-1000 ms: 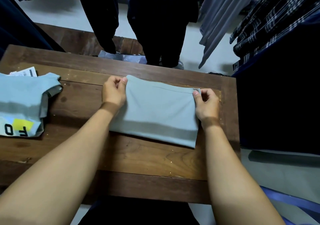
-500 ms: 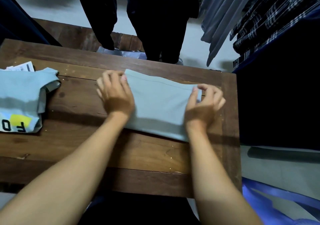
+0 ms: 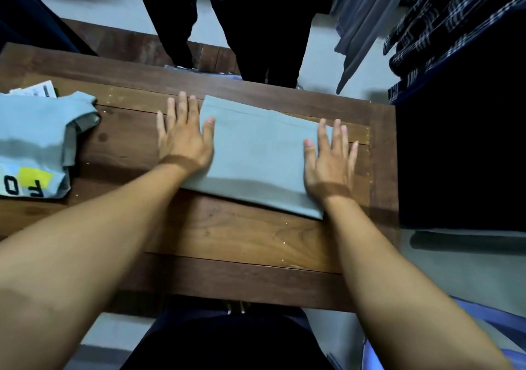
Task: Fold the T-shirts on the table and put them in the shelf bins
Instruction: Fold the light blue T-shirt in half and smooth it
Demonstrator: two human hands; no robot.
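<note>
A light blue T-shirt (image 3: 256, 156), folded into a flat rectangle, lies on the dark wooden table (image 3: 233, 241) right of centre. My left hand (image 3: 185, 136) rests flat at its left edge, fingers spread, thumb on the cloth. My right hand (image 3: 331, 159) lies flat on its right end, fingers spread. Neither hand grips anything. At the table's left edge sits a loosely folded light blue T-shirt (image 3: 34, 142) with a yellow patch and black letters. No shelf bins are in view.
Paper tags (image 3: 37, 90) poke out behind the left shirt. Dark garments (image 3: 256, 22) hang beyond the table's far edge, grey and plaid clothes (image 3: 427, 28) at the upper right. A dark block (image 3: 461, 156) stands right of the table. Blue plastic (image 3: 498, 330) lies lower right.
Both hands let go of the shirt's far corners and flattened out, palms down, onto its left and right ends. The folded shirt stays in place.
</note>
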